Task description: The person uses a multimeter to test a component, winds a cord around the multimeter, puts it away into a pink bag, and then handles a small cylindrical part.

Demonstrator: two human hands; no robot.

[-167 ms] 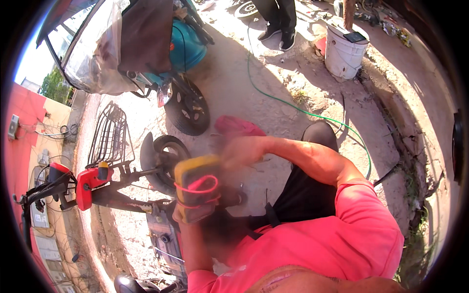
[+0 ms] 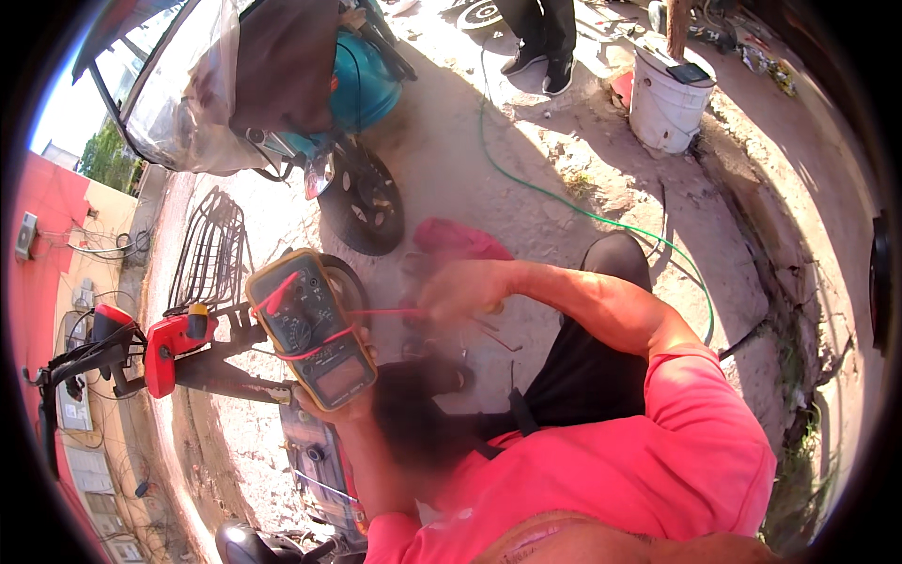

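Observation:
In my left hand (image 2: 349, 406) rests a multimeter (image 2: 324, 371) with a dark face and yellow rim, its dial side turned up. A red test lead (image 2: 385, 312) is looped around it and stretches to my right hand (image 2: 462, 291). The right hand is smeared by motion but appears closed on that lead; its fingertips are unclear. Thin dark wire-like ends (image 2: 503, 340) show just below it. Under and beside the multimeter is a two-wheeler with a red-trimmed handlebar (image 2: 167, 352) and a black front wheel (image 2: 346, 287), partly hidden.
A black wire basket (image 2: 211, 249) is at the left. A teal vehicle with a covered cabin (image 2: 368, 83) and black wheel (image 2: 366, 209) stands ahead. A red cloth-like thing (image 2: 460, 240) lies beyond my right hand. Also around are a green hose (image 2: 554, 199), white bucket (image 2: 665, 108) and a standing person's legs (image 2: 540, 38).
My left hand has moved left and turned the multimeter so its face shows. A length of red lead now runs taut across to my right hand, which has barely shifted.

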